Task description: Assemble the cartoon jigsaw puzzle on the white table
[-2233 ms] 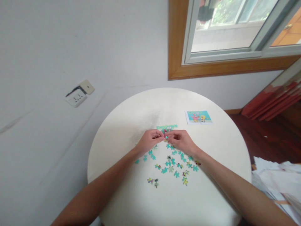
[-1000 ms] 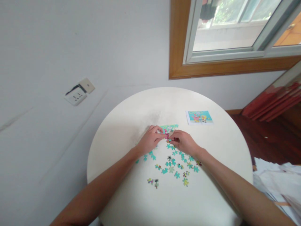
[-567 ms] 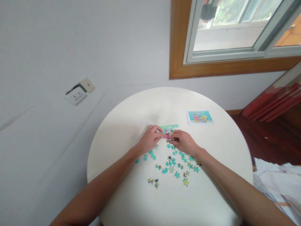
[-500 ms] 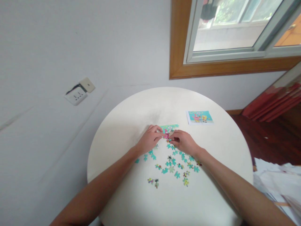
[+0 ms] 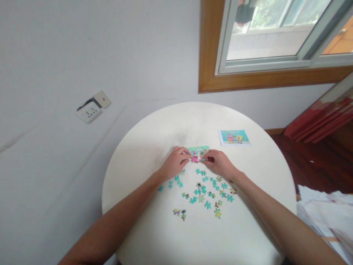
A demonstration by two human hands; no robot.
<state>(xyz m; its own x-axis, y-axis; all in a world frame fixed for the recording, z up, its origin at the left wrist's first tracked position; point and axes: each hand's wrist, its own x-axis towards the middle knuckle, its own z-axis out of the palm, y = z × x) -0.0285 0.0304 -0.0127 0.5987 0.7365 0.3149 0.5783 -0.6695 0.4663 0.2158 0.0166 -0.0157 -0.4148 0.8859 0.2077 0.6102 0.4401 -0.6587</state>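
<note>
Head view: 1 round table (image 5: pixel 154 129), white and smooth, with grey smudges beyond the left grip; 2 bare hands lie over it.
Joined puzzle (image 5: pixel 195 158): 1 flat section, between the 2 grips and reaching just beyond them; 1 pink figure shows on it, green along its far edge.
Left hand (image 5: pixel 173 164): fingertips on the joined puzzle's left side; whether its grip pinches anything, I cannot tell.
Right hand (image 5: pixel 218 162): grip narrow, thumb and finger holding 1 small piece (image 5: pixel 203 160), teal and brownish, beside the joined puzzle's right edge.
Loose pieces (image 5: pixel 207 205): roughly 30, knobbed, mostly teal, some yellow; scattered nearer the wearer than both grips.
Picture card (image 5: pixel 234 137): 1 rectangle, beyond and right of the right grip; 2 large cartoon figures, 1 pink, 1 yellow; yellowish marks along its top, too small to read.
Wall plates (image 5: pixel 89 112): 2, plastic-looking, well beyond and left of the left grip.
Window frame (image 5: pixel 206 48): brown, wood-look, beyond the right grip.
Papers (image 5: pixel 325 209): white, uncountable, well right of the right grip.
</note>
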